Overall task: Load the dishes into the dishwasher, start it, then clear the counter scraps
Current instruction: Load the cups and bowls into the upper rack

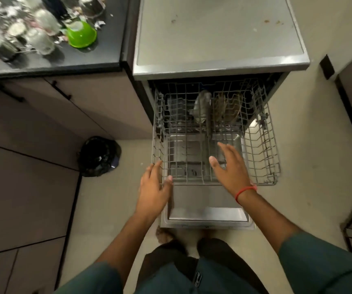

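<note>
Kitchen floor, dishwasher [219,66] open, upper rack [264,149] drawn out. Left hand [155,187] and right hand [232,166] spread, holding nothing; advise pushing evenly at both front corners.

Soft, even indoor light from above leaves the scene dim, with glare along the dishwasher [219,66] top's front edge, blurred dishes [33,32] on the desk [86,62], and wide-angle bending of lines near the edges.

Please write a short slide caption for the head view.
Both open hands reach the pulled-out rack; dishes wait on the counter.
</note>
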A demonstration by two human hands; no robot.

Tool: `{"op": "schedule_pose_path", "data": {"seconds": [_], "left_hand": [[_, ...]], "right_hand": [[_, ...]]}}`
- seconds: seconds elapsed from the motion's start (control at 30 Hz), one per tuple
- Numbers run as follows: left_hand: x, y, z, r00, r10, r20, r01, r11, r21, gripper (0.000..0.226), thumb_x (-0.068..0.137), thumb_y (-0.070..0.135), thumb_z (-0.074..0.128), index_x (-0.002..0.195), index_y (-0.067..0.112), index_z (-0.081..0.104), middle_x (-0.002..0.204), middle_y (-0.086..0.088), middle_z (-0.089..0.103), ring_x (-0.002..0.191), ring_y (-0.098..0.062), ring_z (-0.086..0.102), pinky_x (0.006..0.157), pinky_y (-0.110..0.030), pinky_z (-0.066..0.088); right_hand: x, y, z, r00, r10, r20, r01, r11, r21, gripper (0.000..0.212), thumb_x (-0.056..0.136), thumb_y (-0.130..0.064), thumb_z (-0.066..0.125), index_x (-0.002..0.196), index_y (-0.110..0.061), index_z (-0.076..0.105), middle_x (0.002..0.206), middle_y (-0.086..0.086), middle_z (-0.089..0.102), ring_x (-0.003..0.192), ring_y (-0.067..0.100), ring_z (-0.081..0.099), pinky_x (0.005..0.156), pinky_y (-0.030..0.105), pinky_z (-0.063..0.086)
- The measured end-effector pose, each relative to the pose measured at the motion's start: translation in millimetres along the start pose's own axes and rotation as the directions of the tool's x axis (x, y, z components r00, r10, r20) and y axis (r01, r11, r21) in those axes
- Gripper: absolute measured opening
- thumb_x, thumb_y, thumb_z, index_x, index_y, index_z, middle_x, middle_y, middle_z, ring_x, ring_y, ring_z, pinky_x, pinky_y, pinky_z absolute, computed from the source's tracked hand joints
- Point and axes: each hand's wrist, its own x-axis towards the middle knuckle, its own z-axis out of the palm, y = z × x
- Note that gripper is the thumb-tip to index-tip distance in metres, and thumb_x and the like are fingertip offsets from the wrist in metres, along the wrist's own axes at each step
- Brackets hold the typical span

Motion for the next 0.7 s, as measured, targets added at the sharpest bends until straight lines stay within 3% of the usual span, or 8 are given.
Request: {"op": "schedule_pose_path", "data": {"seconds": [0.1,0.3,0.43,0.57,0.7], "left_hand": [[4.0,5.5,-31.7,0.998,0.014,-0.063,-0.016,1.000,-0.020,0.064,0.103,0.047,0.052,0.160,0.030,0.027,0.164,-0.003,0.029,0.153,-0.022,0.024,0.124,-0.049,0.027],[13.2,-7.3,-91.6,0.989,0.055,-0.140,-0.067,0.995,-0.080,0.065,0.104,0.044,0.051,0.160,0.024,0.027,0.166,-0.003,0.026,0.154,-0.019,0.021,0.126,-0.044,0.023],[12.9,-41.5,-142.0,0.981,0.054,-0.187,-0.077,0.990,-0.122,0.064,0.104,0.042,0.052,0.161,0.024,0.027,0.166,-0.003,0.025,0.154,-0.017,0.021,0.123,-0.037,0.023],[14.0,-83.7,-200.5,0.983,0.059,-0.177,-0.092,0.978,-0.188,0.066,0.103,0.044,0.053,0.161,0.025,0.026,0.166,-0.004,0.026,0.153,-0.017,0.024,0.124,-0.040,0.026],[23.9,-123.4,-260.4,0.988,0.038,-0.149,-0.073,0.969,-0.236,0.068,0.103,0.045,0.052,0.162,0.027,0.024,0.167,-0.002,0.023,0.154,-0.017,0.022,0.121,-0.033,0.023]], "right_hand": [[3.8,-46.2,3.9,0.999,-0.054,-0.003,0.054,0.998,0.038,0.060,0.100,-0.049,0.050,0.154,-0.030,0.033,0.165,0.002,0.021,0.152,0.020,0.019,0.122,0.040,0.021],[6.3,-126.3,39.5,0.988,-0.154,-0.029,0.155,0.986,0.058,0.061,0.101,-0.053,0.047,0.155,-0.030,0.032,0.165,0.001,0.021,0.152,0.018,0.018,0.123,0.045,0.022],[-7.2,-184.1,86.1,0.980,-0.201,-0.008,0.201,0.978,0.048,0.062,0.101,-0.051,0.047,0.156,-0.027,0.032,0.165,0.002,0.021,0.153,0.017,0.015,0.123,0.038,0.017],[-25.3,-248.7,135.8,0.978,-0.206,-0.021,0.207,0.975,0.085,0.060,0.101,-0.050,0.048,0.155,-0.028,0.033,0.165,0.002,0.022,0.153,0.016,0.016,0.122,0.036,0.016],[-31.2,-311.1,182.0,0.973,-0.231,-0.009,0.231,0.967,0.107,0.060,0.100,-0.051,0.048,0.155,-0.029,0.034,0.165,0.000,0.023,0.152,0.013,0.017,0.123,0.034,0.018]]}}
